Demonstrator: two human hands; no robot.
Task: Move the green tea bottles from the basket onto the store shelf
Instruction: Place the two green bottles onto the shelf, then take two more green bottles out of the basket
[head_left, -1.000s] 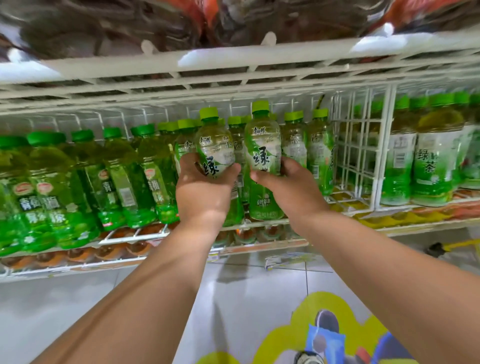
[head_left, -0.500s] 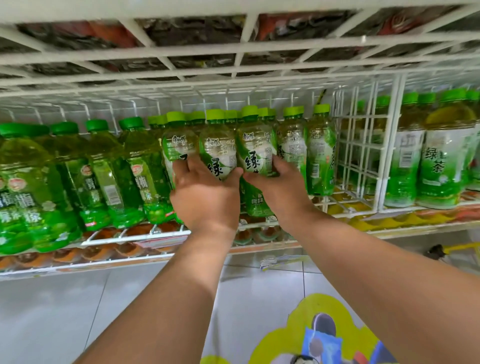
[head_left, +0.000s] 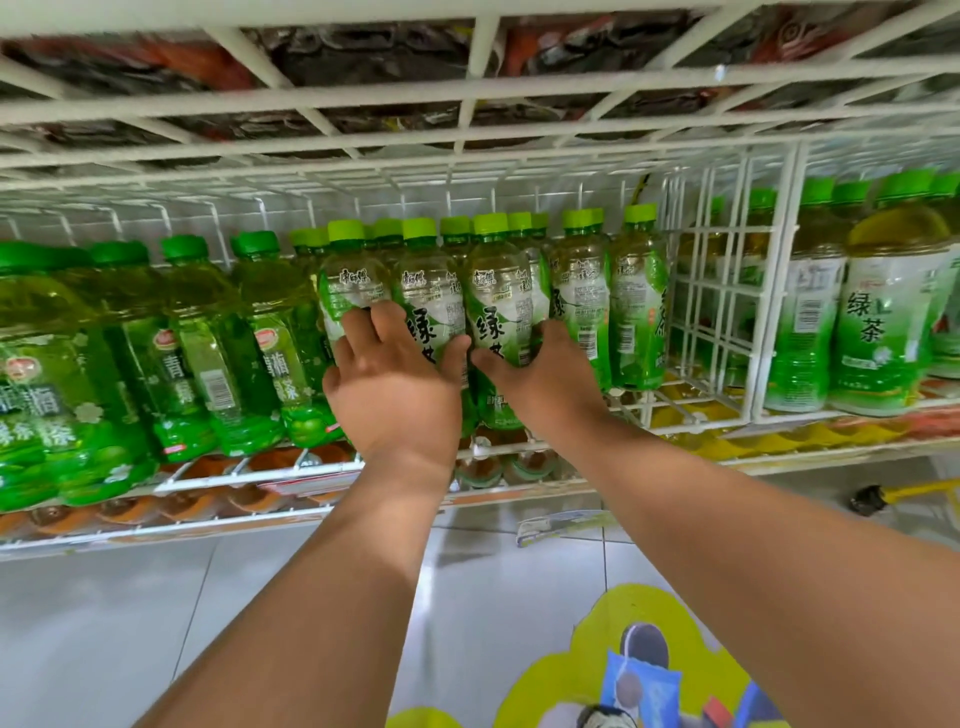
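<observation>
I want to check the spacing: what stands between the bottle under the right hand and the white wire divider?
Two more green tea bottles stand between that bottle and the divider, in the head view.

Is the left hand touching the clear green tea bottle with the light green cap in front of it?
Touching. In the head view, the left hand lies spread on the green tea bottle, its fingers over the label.

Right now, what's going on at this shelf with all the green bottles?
A person is stocking green tea bottles on a white wire shelf. The left hand lies with spread fingers against one bottle, and the right hand wraps around the neighbouring bottle. Both bottles stand upright at the front of the shelf among others of the same kind. The basket is not in view.
</observation>
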